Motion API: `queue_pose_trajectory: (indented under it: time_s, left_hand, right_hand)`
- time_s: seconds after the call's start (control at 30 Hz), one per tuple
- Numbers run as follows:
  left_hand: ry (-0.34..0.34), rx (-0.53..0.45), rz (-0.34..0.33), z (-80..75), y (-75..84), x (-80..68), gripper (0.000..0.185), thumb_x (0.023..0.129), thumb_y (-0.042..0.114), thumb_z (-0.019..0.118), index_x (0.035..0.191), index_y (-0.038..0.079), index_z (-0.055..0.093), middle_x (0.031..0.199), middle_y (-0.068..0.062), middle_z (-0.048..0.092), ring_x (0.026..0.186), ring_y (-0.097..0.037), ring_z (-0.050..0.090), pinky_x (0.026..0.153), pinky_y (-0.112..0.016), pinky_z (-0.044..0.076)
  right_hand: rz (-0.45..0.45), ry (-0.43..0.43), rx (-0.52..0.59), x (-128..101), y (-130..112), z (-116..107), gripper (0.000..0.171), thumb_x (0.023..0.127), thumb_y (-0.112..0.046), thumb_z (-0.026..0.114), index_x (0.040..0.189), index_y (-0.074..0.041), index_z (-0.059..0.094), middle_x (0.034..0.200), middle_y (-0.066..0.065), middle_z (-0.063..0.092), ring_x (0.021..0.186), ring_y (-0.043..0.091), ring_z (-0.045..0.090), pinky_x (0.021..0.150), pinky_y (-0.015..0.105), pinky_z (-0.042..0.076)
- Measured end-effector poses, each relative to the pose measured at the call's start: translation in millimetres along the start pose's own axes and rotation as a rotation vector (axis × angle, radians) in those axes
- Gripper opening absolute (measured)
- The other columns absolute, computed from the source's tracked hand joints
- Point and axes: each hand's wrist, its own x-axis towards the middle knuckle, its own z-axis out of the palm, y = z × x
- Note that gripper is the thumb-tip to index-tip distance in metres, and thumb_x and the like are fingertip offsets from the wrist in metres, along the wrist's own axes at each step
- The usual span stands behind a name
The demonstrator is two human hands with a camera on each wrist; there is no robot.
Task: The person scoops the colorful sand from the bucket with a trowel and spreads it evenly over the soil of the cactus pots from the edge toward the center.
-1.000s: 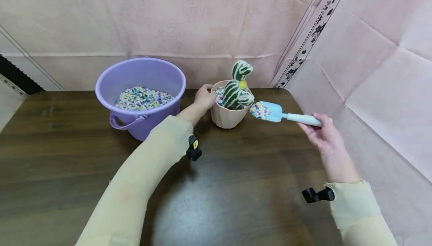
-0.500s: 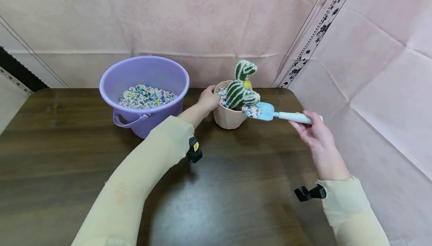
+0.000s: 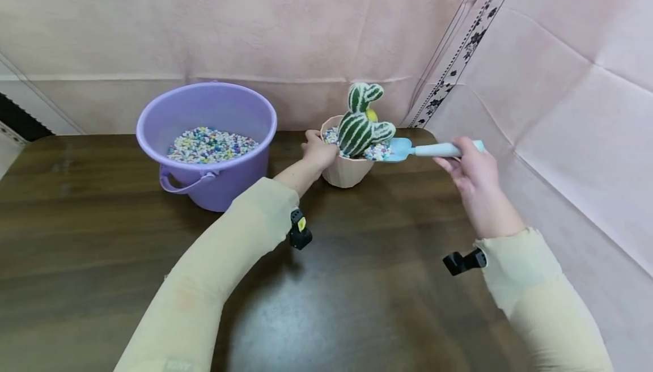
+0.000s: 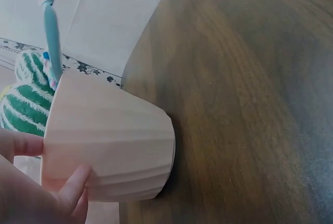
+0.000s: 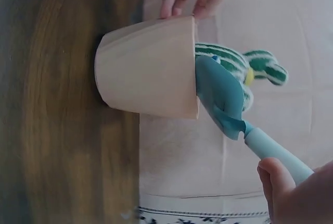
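A beige plant pot (image 3: 347, 172) stands on the table with a green-and-white striped plush cactus (image 3: 355, 132) in it, set in pebbles. My left hand (image 3: 319, 152) pinches the pot's left rim, fingers inside and outside the wall in the left wrist view. My right hand (image 3: 474, 173) grips the pale handle of a light blue trowel (image 3: 400, 149). Its blade carries small coloured pebbles (image 3: 377, 151) and is tilted, tip right at the pot's rim beside the cactus. The right wrist view shows the blade's underside against the rim.
A purple bucket (image 3: 245, 176) partly filled with coloured pebbles (image 3: 209, 146) stands left of the pot, its handle hanging down in front. The brown wooden table (image 3: 357, 281) ends at a pinkish cloth (image 3: 285, 32) behind and on the right.
My right hand has moved left and up with the trowel, bringing its blade from beside the pot to over its rim. My left hand stays on the pot.
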Motion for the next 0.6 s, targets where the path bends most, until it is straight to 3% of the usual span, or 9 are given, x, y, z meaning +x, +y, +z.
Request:
queue_pose_trajectory:
  time_s: [0.1, 0.27, 0.53, 0.6]
  left_hand:
    - [0.004, -0.007, 0.012, 1.7, -1.8, 0.8, 0.059, 0.084, 0.008, 0.058, 0.132, 0.016, 0.025, 0.135, -0.015, 0.029, 0.121, -0.027, 0.04, 0.101, -0.035, 0.045]
    - [0.016, -0.045, 0.032, -2.6, 2.0, 0.6, 0.06, 0.084, 0.007, 0.06, 0.133, 0.015, 0.026, 0.136, -0.015, 0.028, 0.122, -0.027, 0.039, 0.102, -0.035, 0.044]
    - [-0.009, -0.057, 0.029, -0.2, -3.2, -1.7, 0.06, 0.084, 0.007, 0.061, 0.133, 0.015, 0.027, 0.137, -0.015, 0.029, 0.124, -0.026, 0.038, 0.103, -0.035, 0.045]
    - [-0.005, -0.061, 0.031, -0.2, -3.7, -2.0, 0.06, 0.085, 0.007, 0.061, 0.133, 0.016, 0.027, 0.137, -0.014, 0.029, 0.124, -0.026, 0.038, 0.103, -0.035, 0.044]
  right_hand:
    - [-0.083, 0.031, -0.143, -3.5, 0.6, 14.9, 0.012, 0.089, -0.001, 0.055, 0.085, -0.003, 0.044, 0.074, 0.007, 0.056, 0.06, 0.019, 0.068, 0.066, 0.029, 0.06]
    - [-0.206, 0.045, -0.349, -4.7, -1.6, 44.0, 0.01, 0.087, -0.002, 0.058, 0.084, -0.005, 0.048, 0.076, 0.002, 0.056, 0.06, 0.011, 0.067, 0.063, 0.024, 0.06]
    - [-0.342, 0.046, -0.641, -2.9, 2.5, 61.6, 0.01, 0.082, -0.006, 0.059, 0.078, -0.004, 0.05, 0.071, -0.002, 0.056, 0.054, 0.004, 0.065, 0.054, 0.022, 0.058]
    - [-0.363, 0.046, -0.734, -3.4, 0.9, 65.7, 0.011, 0.082, -0.011, 0.057, 0.076, -0.006, 0.05, 0.065, -0.005, 0.058, 0.052, 0.005, 0.065, 0.044, 0.018, 0.053]
